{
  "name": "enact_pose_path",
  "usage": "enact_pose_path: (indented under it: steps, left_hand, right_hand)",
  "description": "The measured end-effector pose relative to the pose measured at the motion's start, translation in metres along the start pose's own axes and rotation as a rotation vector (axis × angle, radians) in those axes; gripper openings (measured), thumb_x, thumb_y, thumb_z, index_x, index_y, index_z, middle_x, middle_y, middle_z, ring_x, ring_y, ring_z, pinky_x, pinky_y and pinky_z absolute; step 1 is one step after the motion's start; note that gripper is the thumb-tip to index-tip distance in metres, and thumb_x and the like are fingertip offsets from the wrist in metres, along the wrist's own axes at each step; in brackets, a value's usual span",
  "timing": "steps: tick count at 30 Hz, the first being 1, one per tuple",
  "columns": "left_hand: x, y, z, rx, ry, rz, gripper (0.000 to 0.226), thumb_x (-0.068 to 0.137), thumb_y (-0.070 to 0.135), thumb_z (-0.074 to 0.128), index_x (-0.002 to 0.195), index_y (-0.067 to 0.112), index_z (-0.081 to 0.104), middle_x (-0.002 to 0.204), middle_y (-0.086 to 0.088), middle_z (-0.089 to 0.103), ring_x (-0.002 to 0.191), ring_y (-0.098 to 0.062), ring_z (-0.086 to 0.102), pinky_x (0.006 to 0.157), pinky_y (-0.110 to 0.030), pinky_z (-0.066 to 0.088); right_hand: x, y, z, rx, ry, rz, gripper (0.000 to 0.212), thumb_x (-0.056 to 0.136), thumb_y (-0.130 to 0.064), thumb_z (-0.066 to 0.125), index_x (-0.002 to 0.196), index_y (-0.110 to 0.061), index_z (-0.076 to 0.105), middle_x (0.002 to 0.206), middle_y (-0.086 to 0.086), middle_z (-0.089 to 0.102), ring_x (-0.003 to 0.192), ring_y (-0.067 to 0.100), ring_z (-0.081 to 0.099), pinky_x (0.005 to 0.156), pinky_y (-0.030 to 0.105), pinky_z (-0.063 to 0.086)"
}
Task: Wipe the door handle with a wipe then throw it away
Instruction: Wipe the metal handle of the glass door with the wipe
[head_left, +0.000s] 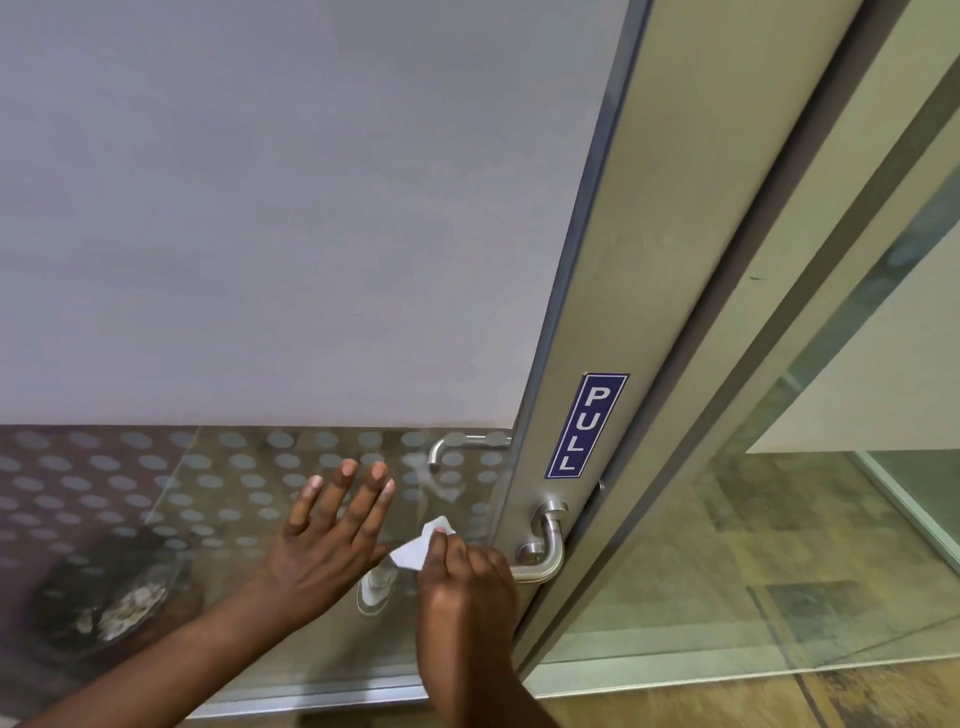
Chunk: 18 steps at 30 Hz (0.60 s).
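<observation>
Right hand (467, 587) is closed around the end of the door handle (545, 540), pinching a white wipe (415, 551) between thumb and fingers; most of the wipe sticks out to the left of the fist, crumpled and folded, and I can't tell how much of it lies under the palm against the metal. Left hand (332, 535) is open, fingers spread and pointing up, held flat at the glass door (260, 260), just left of the wipe; contact with the glass can't be confirmed. Handle is a brushed-metal lever on the door's metal frame (597, 260), its bend and round mount visible to the right of the fist. Just above it on the frame, a blue sticker (587, 426) reads PULL vertically. Upper glass is frosted plain, lower band has a dot pattern (156, 467). A second handle (457, 447) shows through the glass above the hands. Right of the frame there's another glass panel (779, 519), with floor (727, 696) visible below.
</observation>
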<state>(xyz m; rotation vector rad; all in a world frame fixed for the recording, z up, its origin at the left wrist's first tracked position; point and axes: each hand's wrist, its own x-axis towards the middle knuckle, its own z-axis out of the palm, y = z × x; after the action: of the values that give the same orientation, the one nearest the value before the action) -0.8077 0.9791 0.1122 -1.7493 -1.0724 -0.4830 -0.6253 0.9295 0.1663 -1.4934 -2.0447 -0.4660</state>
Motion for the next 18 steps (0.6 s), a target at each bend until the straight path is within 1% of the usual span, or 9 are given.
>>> enact_pose_path:
  steps: [3, 6, 8, 10, 12, 14, 15, 16, 18]
  left_hand:
    - [-0.002, -0.005, 0.0, -0.033, 0.019, 0.021, 0.081, 0.093, 0.051, 0.047, 0.151, 0.0, 0.021, 0.162, -0.019, 0.012, 0.148, -0.039, 0.013, 0.118, -0.048, 0.011]
    - [-0.006, -0.013, 0.001, -0.065, 0.007, 0.063, 0.084, 0.09, 0.049, 0.053, 0.151, 0.0, 0.021, 0.162, -0.019, 0.013, 0.148, -0.037, 0.015, 0.12, -0.046, 0.009]
    - [-0.01, -0.017, 0.002, -0.085, 0.011, 0.082, 0.084, 0.09, 0.047, 0.054, 0.15, -0.001, 0.021, 0.162, -0.019, 0.015, 0.148, -0.035, 0.017, 0.122, -0.045, 0.008]
    - [-0.012, -0.021, 0.004, -0.135, 0.029, 0.086, 0.086, 0.089, 0.046, 0.058, 0.15, -0.001, 0.021, 0.161, -0.019, 0.017, 0.147, -0.033, 0.02, 0.122, -0.044, 0.009]
    - [-0.013, -0.025, 0.005, -0.213, 0.071, 0.063, 0.09, 0.087, 0.045, 0.064, 0.151, -0.001, 0.019, 0.161, -0.019, 0.02, 0.146, -0.032, 0.023, 0.122, -0.042, 0.012]
    - [-0.014, -0.029, 0.007, -0.3, 0.122, 0.012, 0.094, 0.084, 0.043, 0.068, 0.151, 0.001, 0.018, 0.161, -0.018, 0.02, 0.146, -0.031, 0.025, 0.121, -0.039, 0.015]
    - [-0.015, -0.031, 0.007, -0.344, 0.14, -0.003, 0.095, 0.083, 0.042, 0.07, 0.151, 0.001, 0.017, 0.161, -0.017, 0.02, 0.146, -0.031, 0.026, 0.121, -0.039, 0.017]
    - [-0.016, -0.032, 0.007, -0.382, 0.15, -0.006, 0.096, 0.083, 0.041, 0.071, 0.152, 0.002, 0.016, 0.161, -0.017, 0.02, 0.145, -0.031, 0.027, 0.12, -0.039, 0.019]
    - [-0.017, -0.034, 0.007, -0.416, 0.15, 0.0, 0.097, 0.083, 0.039, 0.072, 0.152, 0.002, 0.015, 0.161, -0.017, 0.019, 0.145, -0.032, 0.027, 0.12, -0.039, 0.02]
  right_hand:
    - [0.014, -0.016, -0.007, -0.042, -0.135, 0.091, 0.027, 0.074, -0.007, 0.049, 0.077, -0.007, 0.076, 0.053, 0.0, 0.066, 0.045, 0.014, 0.06, 0.05, 0.02, 0.047]
    - [0.025, -0.023, -0.01, -0.038, -0.244, 0.145, 0.028, 0.078, -0.011, 0.049, 0.06, -0.014, 0.071, 0.046, 0.0, 0.061, 0.04, 0.014, 0.057, 0.046, 0.02, 0.046]
    - [0.033, -0.026, -0.015, 0.011, -0.368, 0.158, 0.028, 0.07, -0.011, 0.049, 0.047, -0.017, 0.064, 0.04, 0.0, 0.058, 0.036, 0.015, 0.056, 0.045, 0.018, 0.045]
    - [0.038, -0.028, -0.022, 0.11, -0.531, 0.174, 0.019, 0.056, -0.014, 0.058, 0.037, -0.017, 0.057, 0.033, 0.001, 0.053, 0.031, 0.015, 0.053, 0.043, 0.015, 0.044]
    - [0.048, -0.024, -0.025, 0.177, -0.516, 0.258, 0.012, 0.048, -0.012, 0.07, 0.04, -0.014, 0.061, 0.037, 0.004, 0.058, 0.034, 0.016, 0.057, 0.043, 0.015, 0.043]
    - [0.047, -0.014, -0.021, 0.355, -0.435, 0.261, 0.005, 0.07, -0.016, 0.072, 0.072, -0.014, 0.076, 0.067, 0.006, 0.074, 0.062, 0.018, 0.07, 0.057, 0.019, 0.049]
    - [0.048, -0.008, -0.027, 0.589, -0.397, 0.288, 0.013, 0.079, -0.015, 0.067, 0.087, -0.017, 0.077, 0.081, 0.0, 0.077, 0.073, 0.016, 0.072, 0.066, 0.019, 0.051]
    - [0.048, -0.001, -0.035, 0.793, -0.31, 0.34, 0.019, 0.079, -0.015, 0.066, 0.093, -0.023, 0.076, 0.083, -0.012, 0.077, 0.075, 0.008, 0.071, 0.068, 0.015, 0.052]
    - [0.048, 0.011, -0.055, 1.043, -0.156, 0.526, 0.028, 0.075, -0.018, 0.068, 0.09, -0.042, 0.073, 0.075, -0.033, 0.071, 0.071, -0.005, 0.069, 0.063, 0.008, 0.049]
